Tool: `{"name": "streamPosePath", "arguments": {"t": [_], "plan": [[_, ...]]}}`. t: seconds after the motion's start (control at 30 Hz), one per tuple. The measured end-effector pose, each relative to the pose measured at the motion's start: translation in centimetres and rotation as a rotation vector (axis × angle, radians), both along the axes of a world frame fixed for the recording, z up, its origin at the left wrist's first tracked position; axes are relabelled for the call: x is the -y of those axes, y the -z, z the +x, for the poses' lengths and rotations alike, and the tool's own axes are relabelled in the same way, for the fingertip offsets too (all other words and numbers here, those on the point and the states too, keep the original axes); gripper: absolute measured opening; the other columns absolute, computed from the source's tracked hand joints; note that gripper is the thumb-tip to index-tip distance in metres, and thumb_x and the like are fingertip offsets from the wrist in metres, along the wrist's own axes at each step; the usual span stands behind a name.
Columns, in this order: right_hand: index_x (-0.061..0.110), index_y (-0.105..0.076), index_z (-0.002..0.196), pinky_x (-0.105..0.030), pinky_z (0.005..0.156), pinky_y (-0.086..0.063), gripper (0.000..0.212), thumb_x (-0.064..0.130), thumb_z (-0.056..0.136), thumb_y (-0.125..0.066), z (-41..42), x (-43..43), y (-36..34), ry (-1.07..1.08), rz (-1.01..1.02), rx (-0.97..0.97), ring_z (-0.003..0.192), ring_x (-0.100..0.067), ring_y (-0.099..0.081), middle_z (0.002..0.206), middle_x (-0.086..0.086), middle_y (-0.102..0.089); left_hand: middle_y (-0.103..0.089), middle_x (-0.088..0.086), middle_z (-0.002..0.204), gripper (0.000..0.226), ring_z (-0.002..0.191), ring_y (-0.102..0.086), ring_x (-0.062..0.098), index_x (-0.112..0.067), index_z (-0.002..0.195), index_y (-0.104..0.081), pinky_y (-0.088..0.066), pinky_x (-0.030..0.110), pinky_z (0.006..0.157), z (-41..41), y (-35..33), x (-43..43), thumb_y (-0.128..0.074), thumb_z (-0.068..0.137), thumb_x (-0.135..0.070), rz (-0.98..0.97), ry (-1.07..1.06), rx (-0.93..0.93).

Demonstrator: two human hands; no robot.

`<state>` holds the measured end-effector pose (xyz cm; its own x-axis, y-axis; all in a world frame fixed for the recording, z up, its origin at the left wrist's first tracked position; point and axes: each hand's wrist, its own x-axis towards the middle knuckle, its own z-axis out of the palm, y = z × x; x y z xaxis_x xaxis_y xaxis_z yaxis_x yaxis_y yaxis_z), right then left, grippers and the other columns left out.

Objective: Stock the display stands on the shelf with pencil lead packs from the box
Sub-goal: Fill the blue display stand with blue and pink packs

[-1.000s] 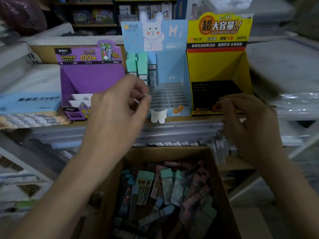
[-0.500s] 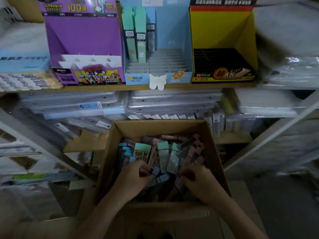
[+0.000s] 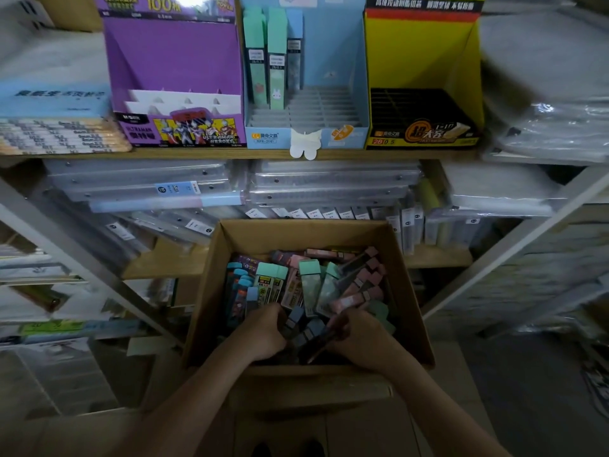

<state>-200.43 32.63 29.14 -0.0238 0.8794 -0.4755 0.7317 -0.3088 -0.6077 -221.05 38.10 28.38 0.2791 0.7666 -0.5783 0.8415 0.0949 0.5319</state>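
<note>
Stocking is barely started: three packs [image 3: 275, 61] stand upright in the blue stand [image 3: 329, 103], upper centre, while the purple stand [image 3: 171, 61] and yellow stand [image 3: 421, 54] look empty. In the box [image 3: 296, 235], lower centre, loose packs [image 3: 309, 285] lie jumbled, mostly lengthwise up-frame. The right grip [image 3: 359, 338] holds a slanted dark pack [image 3: 318, 347]; whether the left grip [image 3: 263, 331] holds anything, I cannot tell.

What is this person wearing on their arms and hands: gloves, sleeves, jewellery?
Nothing that shows. The left hand and right hand are bare, without gloves. The left forearm and right forearm are uncovered down to the picture's bottom edge, so no sleeves appear. No watch, bracelet or ring can be made out in the dim light.
</note>
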Motion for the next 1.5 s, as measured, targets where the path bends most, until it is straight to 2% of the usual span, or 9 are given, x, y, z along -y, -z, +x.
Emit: {"name": "streamPosePath", "arguments": {"t": [0.2, 0.37, 0.47, 0.57, 0.73, 1.03, 1.2, 1.33, 1.5], "plan": [[0.025, -0.059, 0.110, -0.026, 0.089, -0.054, 0.032, 0.022, 0.085, -0.077, -0.2, 0.0, -0.6, 0.079, -0.060, -0.126, 0.103, -0.008, -0.063, 0.105, 0.012, -0.063, -0.062, 0.000, 0.135, 0.054, 0.124, -0.058, 0.020, -0.022, 0.137, -0.054, -0.050, 0.031, 0.095, 0.2, 0.6, -0.3, -0.077, 0.088, -0.018, -0.011, -0.028, 0.010], [0.010, -0.069, 0.108, -0.047, 0.091, -0.059, 0.019, 0.004, 0.089, -0.069, 0.6, -0.4, -0.2, 0.407, -0.164, -0.262, 0.101, -0.026, -0.070, 0.107, -0.013, -0.072, -0.063, -0.002, 0.124, 0.051, 0.115, -0.060, 0.019, -0.022, 0.129, -0.058, -0.053, 0.033, 0.091, 0.2, 1.1, -0.6, -0.081, 0.084, -0.018, -0.049, -0.073, 0.011], [0.009, -0.070, 0.101, -0.044, 0.079, -0.063, 0.010, 0.005, 0.093, -0.064, 0.7, -0.6, -0.2, 0.557, -0.257, -0.439, 0.089, -0.029, -0.076, 0.096, -0.015, -0.077, -0.057, -0.008, 0.112, 0.051, 0.105, -0.055, 0.013, -0.029, 0.120, -0.053, -0.049, 0.027, 0.080, 0.1, 1.6, -0.8, -0.084, 0.080, -0.018, -0.049, -0.085, 0.020], [0.011, -0.070, 0.102, -0.032, 0.066, -0.061, 0.012, 0.005, 0.091, -0.067, 0.7, -0.5, -0.3, 0.560, -0.301, -0.530, 0.086, -0.023, -0.077, 0.091, -0.010, -0.079, -0.056, -0.006, 0.117, 0.051, 0.104, -0.052, 0.011, -0.032, 0.117, -0.050, -0.048, 0.026, 0.078, 0.2, 2.1, -0.8, -0.082, 0.081, -0.013, -0.048, -0.077, 0.009], [0.005, -0.066, 0.112, -0.035, 0.075, -0.062, 0.023, -0.004, 0.090, -0.065, 0.0, -0.8, -0.2, 0.588, -0.356, -0.693, 0.095, -0.025, -0.075, 0.100, -0.014, -0.077, -0.055, 0.002, 0.134, 0.060, 0.122, -0.054, 0.021, -0.025, 0.137, -0.049, -0.049, 0.031, 0.090, 0.3, 2.5, -1.1, -0.073, 0.086, -0.006, -0.051, -0.032, -0.022], [0.001, -0.065, 0.118, -0.053, 0.095, -0.056, 0.028, -0.004, 0.091, -0.064, -2.1, -1.7, 0.1, 0.512, -0.376, -0.658, 0.104, -0.037, -0.071, 0.112, -0.022, -0.073, -0.067, -0.001, 0.115, 0.047, 0.111, -0.062, 0.020, -0.022, 0.123, -0.065, -0.056, 0.032, 0.089, 0.1, 2.8, -1.7, -0.083, 0.081, -0.012, -0.165, -0.087, 0.057], [0.001, -0.065, 0.118, -0.054, 0.096, -0.055, 0.029, -0.007, 0.089, -0.065, -2.4, -1.7, -0.1, 0.492, -0.353, -0.666, 0.106, -0.037, -0.069, 0.114, -0.020, -0.072, -0.068, -0.001, 0.116, 0.049, 0.108, -0.063, 0.017, -0.019, 0.130, -0.064, -0.056, 0.027, 0.084, -0.2, 2.9, -1.7, -0.080, 0.084, -0.012, -0.216, -0.100, 0.093], [-0.001, -0.067, 0.117, -0.049, 0.095, -0.057, 0.029, -0.006, 0.088, -0.067, -2.4, -1.5, -0.1, 0.473, -0.362, -0.697, 0.106, -0.033, -0.070, 0.113, -0.018, -0.073, -0.066, 0.003, 0.127, 0.055, 0.114, -0.062, 0.019, -0.019, 0.136, -0.060, -0.056, 0.034, 0.094, -0.1, 3.0, -1.7, -0.079, 0.085, -0.013, -0.248, -0.099, 0.091], [0.001, -0.068, 0.118, -0.047, 0.098, -0.056, 0.033, -0.008, 0.085, -0.068, -2.5, -1.6, 0.1, 0.440, -0.401, -0.779, 0.109, -0.031, -0.069, 0.115, -0.015, -0.073, -0.064, -0.007, 0.117, 0.055, 0.107, -0.060, 0.012, -0.023, 0.134, -0.059, -0.053, 0.025, 0.082, -0.1, 2.8, -1.6, -0.080, 0.084, -0.016, -0.254, -0.078, 0.116]]}}
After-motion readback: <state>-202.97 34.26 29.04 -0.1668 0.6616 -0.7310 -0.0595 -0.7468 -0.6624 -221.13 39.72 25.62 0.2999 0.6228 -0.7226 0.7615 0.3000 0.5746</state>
